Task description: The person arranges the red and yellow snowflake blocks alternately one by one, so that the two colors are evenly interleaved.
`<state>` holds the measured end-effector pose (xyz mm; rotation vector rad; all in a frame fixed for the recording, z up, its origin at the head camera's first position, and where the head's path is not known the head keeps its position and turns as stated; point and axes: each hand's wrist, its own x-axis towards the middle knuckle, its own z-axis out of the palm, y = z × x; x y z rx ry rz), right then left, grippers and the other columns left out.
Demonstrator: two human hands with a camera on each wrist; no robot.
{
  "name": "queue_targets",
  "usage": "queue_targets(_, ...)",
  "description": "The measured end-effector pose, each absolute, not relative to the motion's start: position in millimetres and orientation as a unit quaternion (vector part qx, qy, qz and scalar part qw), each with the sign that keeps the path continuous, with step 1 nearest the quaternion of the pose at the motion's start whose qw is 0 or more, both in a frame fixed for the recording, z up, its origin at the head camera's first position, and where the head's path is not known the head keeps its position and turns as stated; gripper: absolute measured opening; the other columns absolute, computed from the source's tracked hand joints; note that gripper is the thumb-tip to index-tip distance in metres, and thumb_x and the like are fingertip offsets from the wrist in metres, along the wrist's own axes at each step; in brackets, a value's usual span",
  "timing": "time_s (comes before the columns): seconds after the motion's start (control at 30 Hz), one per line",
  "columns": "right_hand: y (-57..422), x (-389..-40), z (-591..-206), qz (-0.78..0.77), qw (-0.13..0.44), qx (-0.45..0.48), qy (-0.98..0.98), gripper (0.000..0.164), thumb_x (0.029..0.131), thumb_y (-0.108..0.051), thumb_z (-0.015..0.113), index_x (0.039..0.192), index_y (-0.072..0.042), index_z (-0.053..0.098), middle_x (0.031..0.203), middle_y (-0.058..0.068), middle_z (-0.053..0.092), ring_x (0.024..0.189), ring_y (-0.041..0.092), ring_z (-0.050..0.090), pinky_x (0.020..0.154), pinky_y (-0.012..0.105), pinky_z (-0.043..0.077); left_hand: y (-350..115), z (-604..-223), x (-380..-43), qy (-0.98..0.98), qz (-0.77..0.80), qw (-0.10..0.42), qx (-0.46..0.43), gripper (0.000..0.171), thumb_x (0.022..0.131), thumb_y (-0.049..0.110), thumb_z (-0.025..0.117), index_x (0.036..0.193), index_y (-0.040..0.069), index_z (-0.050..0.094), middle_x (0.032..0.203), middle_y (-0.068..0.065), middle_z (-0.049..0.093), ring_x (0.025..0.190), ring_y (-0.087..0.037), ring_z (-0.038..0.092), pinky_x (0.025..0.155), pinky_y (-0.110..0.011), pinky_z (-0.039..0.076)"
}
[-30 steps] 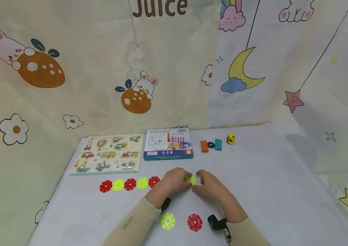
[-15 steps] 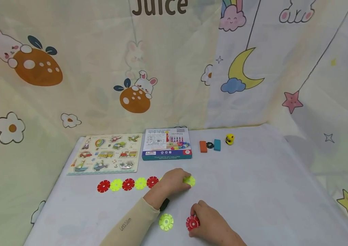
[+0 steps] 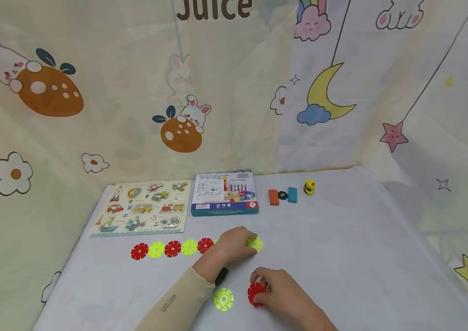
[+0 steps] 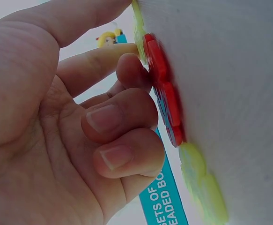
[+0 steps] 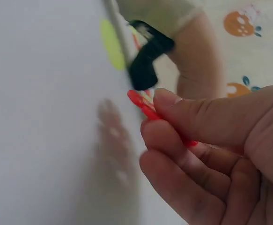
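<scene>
My left hand [image 3: 234, 243] holds the edges of a yellow-green notched plastic disc [image 3: 257, 243] at the right end of a row. In the left wrist view, its other fingers curl against a neighbouring red disc [image 4: 164, 93], which that hand hides in the head view. Between thumb and forefinger, my right hand [image 3: 283, 289] pinches another red notched disc [image 3: 255, 294]; the right wrist view shows it off the tabletop, with the hand's shadow beside it. Just left of that hand, a loose yellow-green disc [image 3: 223, 299] lies flat near the front.
Leftward the row continues with alternating red [image 3: 172, 248] and yellow-green discs [image 3: 156, 249]. Behind it lie a picture puzzle board [image 3: 143, 207] and a teal-edged box [image 3: 224, 193]. Farther right are an orange block [image 3: 273, 197], a blue block [image 3: 292, 195] and a small yellow toy [image 3: 309, 187].
My right hand has left the row's end disc, come down to the front red disc, and now lifts and tilts it slightly leftward. The left hand has stayed at the row.
</scene>
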<state>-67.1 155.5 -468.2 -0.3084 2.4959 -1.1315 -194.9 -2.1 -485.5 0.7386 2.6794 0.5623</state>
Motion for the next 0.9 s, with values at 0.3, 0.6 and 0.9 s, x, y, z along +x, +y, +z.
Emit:
queue_targets(0.3,181,-109,-442,-0.394,0.136,-0.037,0.908,0.052,0.075,-0.014,0.079,0.124,-0.016,0.063,0.098,-0.001,0.061,0.083,0.017,0.054,0.064,0.028,0.051,-1,-484,-195,0.935,0.193,0.148,0.256,0.051,0.079,0.04,0.074,0.125,0.021,0.063,0.108,0.004,0.062,0.099,-0.013,0.054,0.079,-0.029,0.048)
queue_targets(0.6,204,-149,-460,-0.362,0.096,0.019,0.927,0.051,0.079,-0.012,0.076,0.127,-0.013,0.061,0.1,0.002,0.06,0.089,0.019,0.053,0.068,0.029,0.051,1,-484,-195,0.937,0.185,0.144,0.26,0.05,0.08,0.04,0.073,0.125,0.022,0.063,0.109,0.005,0.062,0.099,-0.013,0.053,0.08,-0.03,0.047)
queue_targets(0.9,203,-161,-486,-0.366,0.099,0.023,0.925,0.052,0.077,-0.019,0.079,0.125,-0.015,0.061,0.1,0.002,0.058,0.093,0.02,0.051,0.071,0.032,0.051,-1,-483,-194,0.936,0.194,0.147,0.254,0.05,0.079,0.039,0.074,0.125,0.021,0.064,0.108,0.004,0.062,0.098,-0.013,0.054,0.081,-0.031,0.048)
